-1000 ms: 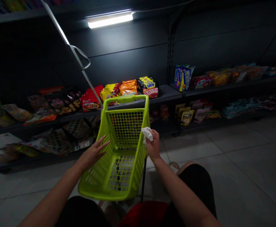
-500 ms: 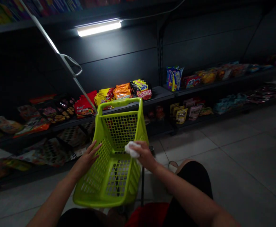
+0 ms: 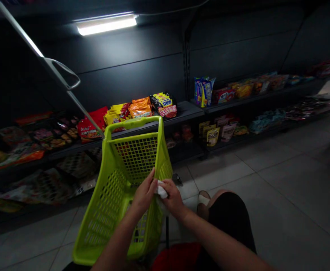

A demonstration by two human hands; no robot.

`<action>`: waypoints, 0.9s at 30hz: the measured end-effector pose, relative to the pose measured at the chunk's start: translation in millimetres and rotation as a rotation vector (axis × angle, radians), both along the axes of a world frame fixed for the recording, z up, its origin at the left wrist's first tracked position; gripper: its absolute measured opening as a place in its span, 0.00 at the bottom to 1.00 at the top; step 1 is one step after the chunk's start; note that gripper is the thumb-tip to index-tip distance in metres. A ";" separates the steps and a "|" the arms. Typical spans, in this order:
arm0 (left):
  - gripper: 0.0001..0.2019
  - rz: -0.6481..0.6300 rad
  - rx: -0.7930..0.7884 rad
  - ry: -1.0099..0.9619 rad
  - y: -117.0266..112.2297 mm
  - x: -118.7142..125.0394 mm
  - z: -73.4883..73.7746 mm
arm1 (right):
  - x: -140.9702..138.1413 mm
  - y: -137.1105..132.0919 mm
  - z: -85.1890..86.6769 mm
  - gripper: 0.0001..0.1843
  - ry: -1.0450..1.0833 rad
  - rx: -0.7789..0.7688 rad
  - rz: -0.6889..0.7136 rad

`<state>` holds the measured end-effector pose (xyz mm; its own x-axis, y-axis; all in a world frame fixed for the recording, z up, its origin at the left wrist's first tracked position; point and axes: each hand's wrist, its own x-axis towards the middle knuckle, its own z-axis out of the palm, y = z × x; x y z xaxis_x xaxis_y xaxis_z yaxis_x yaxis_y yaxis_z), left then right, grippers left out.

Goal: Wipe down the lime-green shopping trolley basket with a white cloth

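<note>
A lime-green shopping basket with a tall handle and grid walls stands tilted in front of me, open toward me. My right hand is closed around a crumpled white cloth or tissue, pressing it to the outer side of the basket's right wall. Right beside it, my left hand is closed at that wall's top rim, its thumb close to the white wad. The left fingertips are partly hidden at the rim. Inside the basket I see only its slatted floor and walls.
Low dark shelves with packaged snacks run behind the basket. A pale metal pole with a loop slants up at left. A lit tube lamp is on the back panel. My knee and foot are at right on the tiled floor.
My left hand has moved from the basket's left wall across to the right rim, next to the white wad. The right hand has shifted slightly down. The basket appears turned and further left.
</note>
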<state>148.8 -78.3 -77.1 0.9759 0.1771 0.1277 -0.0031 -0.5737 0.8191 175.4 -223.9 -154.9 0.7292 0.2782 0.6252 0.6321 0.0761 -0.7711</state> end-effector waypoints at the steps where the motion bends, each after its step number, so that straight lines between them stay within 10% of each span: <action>1: 0.34 0.004 -0.018 -0.005 -0.3 -2.5 -1.8 | 10.0 -0.2 4.9 0.14 -0.040 -0.040 0.003; 13: 0.32 -0.147 -0.136 0.082 5.9 -45.7 1.7 | 162.4 -3.2 78.1 0.17 -0.078 -0.085 -0.377; 22: 0.31 -0.293 -0.139 0.087 6.1 -31.5 9.2 | 39.7 -22.2 24.6 0.21 -0.032 -0.070 -0.254; 27: 0.34 -0.382 -0.112 0.116 5.1 -20.3 16.6 | 76.1 -39.5 43.2 0.17 -0.003 -0.062 -0.303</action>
